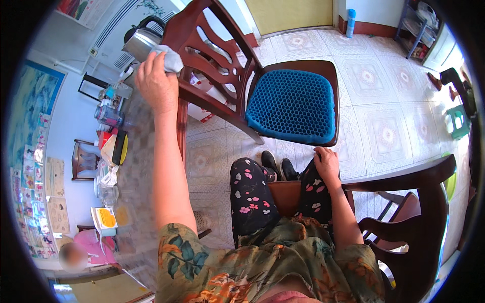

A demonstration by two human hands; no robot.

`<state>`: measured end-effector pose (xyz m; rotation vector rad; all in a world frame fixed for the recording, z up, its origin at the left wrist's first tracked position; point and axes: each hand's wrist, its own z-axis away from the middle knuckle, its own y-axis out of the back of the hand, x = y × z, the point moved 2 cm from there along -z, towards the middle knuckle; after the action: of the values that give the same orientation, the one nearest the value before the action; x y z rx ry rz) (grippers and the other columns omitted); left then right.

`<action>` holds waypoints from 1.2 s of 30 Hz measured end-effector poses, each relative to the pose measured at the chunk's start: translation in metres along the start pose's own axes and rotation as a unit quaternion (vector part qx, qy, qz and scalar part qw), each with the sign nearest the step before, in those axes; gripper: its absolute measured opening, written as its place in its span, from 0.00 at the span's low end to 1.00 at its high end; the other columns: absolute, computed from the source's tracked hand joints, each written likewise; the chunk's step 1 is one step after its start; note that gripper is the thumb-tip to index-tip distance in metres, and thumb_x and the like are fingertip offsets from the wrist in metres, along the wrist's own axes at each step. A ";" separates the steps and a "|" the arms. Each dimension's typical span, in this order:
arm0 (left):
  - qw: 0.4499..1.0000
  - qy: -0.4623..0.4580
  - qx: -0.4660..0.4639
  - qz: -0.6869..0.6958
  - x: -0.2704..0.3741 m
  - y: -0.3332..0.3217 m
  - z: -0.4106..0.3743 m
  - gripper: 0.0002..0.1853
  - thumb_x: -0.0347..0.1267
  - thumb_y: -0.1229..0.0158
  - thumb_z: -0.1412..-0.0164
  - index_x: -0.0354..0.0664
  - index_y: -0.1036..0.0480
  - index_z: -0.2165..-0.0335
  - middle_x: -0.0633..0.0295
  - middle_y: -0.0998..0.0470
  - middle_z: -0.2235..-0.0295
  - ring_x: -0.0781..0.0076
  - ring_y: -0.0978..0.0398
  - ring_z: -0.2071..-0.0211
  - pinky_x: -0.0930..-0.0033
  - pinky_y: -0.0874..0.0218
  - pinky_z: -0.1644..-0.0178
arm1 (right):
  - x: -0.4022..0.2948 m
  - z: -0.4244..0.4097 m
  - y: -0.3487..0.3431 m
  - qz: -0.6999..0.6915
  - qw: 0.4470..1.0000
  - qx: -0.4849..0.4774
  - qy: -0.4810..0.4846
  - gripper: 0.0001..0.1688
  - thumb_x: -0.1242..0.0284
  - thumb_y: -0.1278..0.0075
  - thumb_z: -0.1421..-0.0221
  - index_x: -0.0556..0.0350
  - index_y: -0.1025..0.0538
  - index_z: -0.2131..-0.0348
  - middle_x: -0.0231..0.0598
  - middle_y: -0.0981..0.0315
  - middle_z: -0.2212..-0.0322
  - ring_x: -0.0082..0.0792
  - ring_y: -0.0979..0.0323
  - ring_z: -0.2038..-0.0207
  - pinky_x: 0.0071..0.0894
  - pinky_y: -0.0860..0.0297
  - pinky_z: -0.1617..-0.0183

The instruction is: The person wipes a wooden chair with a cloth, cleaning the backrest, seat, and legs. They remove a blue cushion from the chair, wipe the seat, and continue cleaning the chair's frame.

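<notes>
My left hand (pixel 157 85) reaches out over the near edge of the table (pixel 140 189), its fingers closed on a bunched light grey cloth (pixel 170 58). The cloth is beside the top of a dark wooden chair's back (pixel 212 57) and a stainless steel electric kettle (pixel 142 41). Whether it touches either one I cannot tell. A blue honeycomb gel cushion (pixel 291 106) lies on that chair's seat. My right hand (pixel 326 163) rests on my right knee, holding nothing, with its fingers slightly bent.
Along the table's far side stand glass jars (pixel 109 115), bags (pixel 108 170) and a tissue box (pixel 104 219). A person in pink (pixel 94 244) is at the table's end. A second wooden chair (pixel 409 212) is at my right. On the tiled floor stand a spray can (pixel 351 23) and a green stool (pixel 458 122).
</notes>
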<state>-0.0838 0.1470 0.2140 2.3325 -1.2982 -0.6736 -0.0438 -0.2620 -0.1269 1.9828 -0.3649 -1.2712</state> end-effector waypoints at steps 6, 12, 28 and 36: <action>0.993 -0.038 -0.012 -0.115 0.027 0.003 0.028 0.21 0.28 0.39 0.53 0.51 0.25 0.56 0.69 0.28 0.48 0.59 0.38 0.42 0.38 0.54 0.38 | 0.002 -0.001 -0.005 0.000 1.000 -0.003 -0.005 0.07 0.71 0.47 0.49 0.51 0.22 0.67 0.37 0.23 0.69 0.41 0.26 0.60 0.44 0.36 0.55; 0.972 -0.121 -0.188 0.076 0.081 -0.071 0.147 0.22 0.23 0.44 0.53 0.45 0.25 0.55 0.63 0.28 0.47 0.57 0.44 0.36 0.41 0.60 0.34 | 0.020 0.003 -0.002 0.030 0.997 -0.048 -0.054 0.12 0.74 0.51 0.53 0.58 0.20 0.68 0.51 0.22 0.69 0.52 0.24 0.63 0.48 0.30 0.53; 0.638 0.031 -0.080 0.765 0.289 0.136 0.064 0.19 0.28 0.43 0.40 0.36 0.31 0.50 0.51 0.27 0.50 0.59 0.28 0.50 0.62 0.38 0.45 | -0.036 0.153 0.100 -0.156 0.985 0.021 -0.074 0.11 0.71 0.49 0.43 0.57 0.22 0.62 0.44 0.23 0.65 0.46 0.26 0.58 0.41 0.31 0.52; 0.699 -0.224 0.023 0.679 0.400 0.216 0.081 0.27 0.24 0.45 0.47 0.48 0.33 0.46 0.58 0.38 0.38 0.53 0.52 0.32 0.47 0.63 0.32 | -0.105 0.108 0.126 -0.216 0.956 -0.144 -0.137 0.20 0.71 0.49 0.40 0.49 0.29 0.48 0.31 0.28 0.54 0.23 0.32 0.52 0.24 0.37 0.47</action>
<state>-0.0942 -0.3137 0.1771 0.6164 -2.6524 -0.6010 -0.1681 -0.3336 0.0073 1.6887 0.1357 -1.7713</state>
